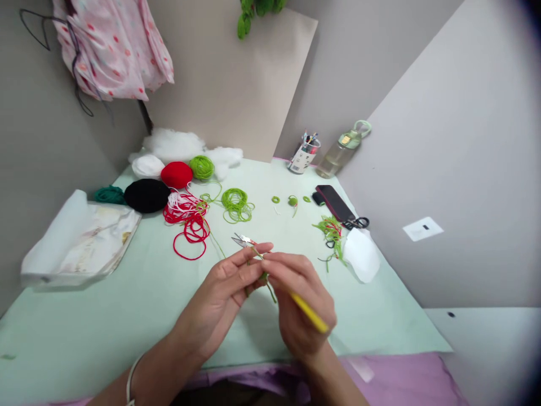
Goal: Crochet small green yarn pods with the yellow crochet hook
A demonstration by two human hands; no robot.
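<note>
My left hand (224, 290) pinches a small green crochet piece (264, 277), mostly hidden by the fingers, with a short yarn tail hanging below. A green working strand (217, 243) runs from the yarn on the table to my left fingers. In my right hand (302, 296) is a crochet hook with a yellow handle (310, 314). Its tip meets the work at my left fingertips and is hard to make out. Just beyond my fingers lie small scissors (242, 241), their blades pointing left.
Loose green yarn (236, 204), tangled red yarn (190, 237) and several yarn balls lie left, before white stuffing (173, 145). Small green crocheted pieces (293, 201) sit mid-table. Rightward are a phone (335, 203), yarn scraps (329, 231), white paper (362, 255), a pen cup (304, 156) and a bottle (338, 155).
</note>
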